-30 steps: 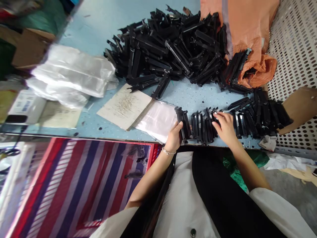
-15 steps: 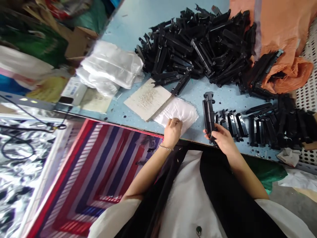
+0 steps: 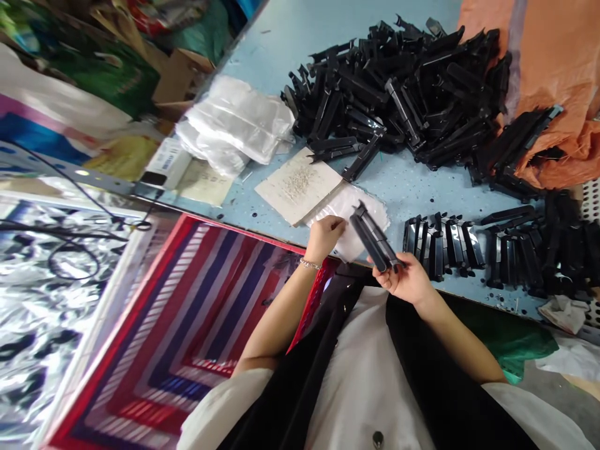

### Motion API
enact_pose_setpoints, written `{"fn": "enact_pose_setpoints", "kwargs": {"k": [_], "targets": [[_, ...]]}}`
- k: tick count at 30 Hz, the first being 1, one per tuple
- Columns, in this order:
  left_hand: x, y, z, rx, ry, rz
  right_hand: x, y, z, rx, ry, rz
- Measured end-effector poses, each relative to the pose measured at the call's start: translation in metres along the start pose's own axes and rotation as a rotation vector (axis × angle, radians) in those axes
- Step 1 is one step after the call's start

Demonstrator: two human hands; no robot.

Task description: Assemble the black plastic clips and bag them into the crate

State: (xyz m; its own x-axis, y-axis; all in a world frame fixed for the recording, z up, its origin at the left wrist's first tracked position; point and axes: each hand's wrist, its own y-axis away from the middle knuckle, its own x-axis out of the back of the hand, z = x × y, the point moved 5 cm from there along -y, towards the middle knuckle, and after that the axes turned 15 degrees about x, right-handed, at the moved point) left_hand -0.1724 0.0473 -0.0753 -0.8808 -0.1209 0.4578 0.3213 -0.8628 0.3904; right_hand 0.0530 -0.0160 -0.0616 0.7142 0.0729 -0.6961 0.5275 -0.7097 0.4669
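My right hand (image 3: 405, 280) grips the lower end of a long black plastic part (image 3: 374, 237), tilted with its far end up and to the left. That far end is over a stack of clear plastic bags (image 3: 359, 244) at the table's front edge. My left hand (image 3: 327, 239), wearing a bead bracelet, is closed in a pinch at the stack's left side, apparently on a plastic bag; its fingertips are partly hidden. A flat pale board (image 3: 297, 186) with a speckled top lies across the back of the stack.
A large heap of black parts (image 3: 398, 94) covers the table's back. More parts stand in a row (image 3: 443, 244) at right, near an orange sack (image 3: 557, 56). Folded plastic bags (image 3: 239, 122) lie at left. A red-and-blue striped crate (image 3: 187, 312) stands below the edge.
My right hand has brought the black part leftward and tilted it over the bags. My left hand has stayed at the stack, its fingers shifting slightly. The camera view has moved a little left.
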Motion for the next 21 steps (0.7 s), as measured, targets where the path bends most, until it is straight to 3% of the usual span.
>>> {"fn": "enact_pose_setpoints", "kwargs": {"k": [3, 6, 10, 12, 14, 17, 19, 21], "targets": [[0.004, 0.004, 0.001, -0.209, -0.097, 0.105, 0.006, 0.003, 0.017, -0.139, -0.103, 0.086], [0.004, 0.013, 0.006, -0.454, -0.306, 0.133, 0.008, 0.002, 0.022, -0.182, -0.229, 0.137], [-0.002, 0.044, 0.018, -0.684, -0.366, 0.125, -0.005, -0.011, 0.02, -0.22, -0.391, 0.015], [-0.012, 0.07, 0.027, -0.843, -0.327, 0.04, -0.01, -0.021, 0.017, -0.122, -0.382, -0.018], [-0.022, 0.096, 0.035, -0.96, -0.296, -0.083, -0.011, -0.027, 0.013, 0.067, -0.213, 0.013], [-0.02, 0.121, 0.045, -0.984, -0.285, -0.189, -0.019, -0.013, 0.003, 0.312, 0.315, -0.018], [0.001, 0.134, 0.048, -0.949, -0.3, -0.184, -0.031, 0.005, -0.005, 0.346, 0.647, -0.205], [0.036, 0.143, 0.044, -0.849, -0.331, -0.156, -0.037, 0.023, -0.02, 0.346, 0.923, -0.378]]}}
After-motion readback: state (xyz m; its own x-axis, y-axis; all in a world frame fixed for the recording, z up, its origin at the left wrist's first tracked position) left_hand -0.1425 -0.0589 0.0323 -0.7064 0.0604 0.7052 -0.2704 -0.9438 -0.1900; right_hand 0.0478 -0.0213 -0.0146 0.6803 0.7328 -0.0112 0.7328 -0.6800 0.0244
